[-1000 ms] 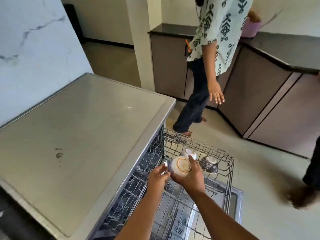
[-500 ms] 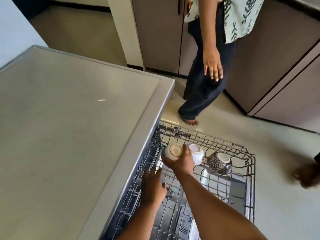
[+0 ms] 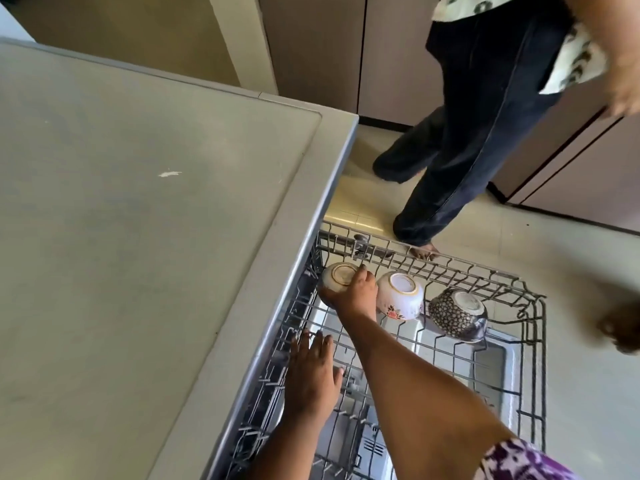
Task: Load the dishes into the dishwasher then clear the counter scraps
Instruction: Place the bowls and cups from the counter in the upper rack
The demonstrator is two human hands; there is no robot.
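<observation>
The wire dishwasher rack (image 3: 533, 348) is pulled out beside the steel counter. My right hand (image 3: 353, 296) grips a white bowl with a gold foot ring (image 3: 337, 276), upside down at the rack's far left corner. To its right a white floral bowl (image 3: 400, 296) and a dark speckled bowl (image 3: 455, 313) rest upside down on the tines. My left hand (image 3: 311, 372) hovers lower over the rack's left side, fingers spread and holding nothing.
The steel counter top (image 3: 138, 220) fills the left, with a small white scrap (image 3: 169, 173) on it. Another person in dark trousers (image 3: 467, 133) stands just beyond the rack, a bare foot (image 3: 424, 251) near its far rim. Brown cabinets (image 3: 571, 181) line the back.
My right hand has carried the gold-ringed bowl left and down to the rack's far left corner. My left hand let go of it and dropped lower. The view tilted downward.
</observation>
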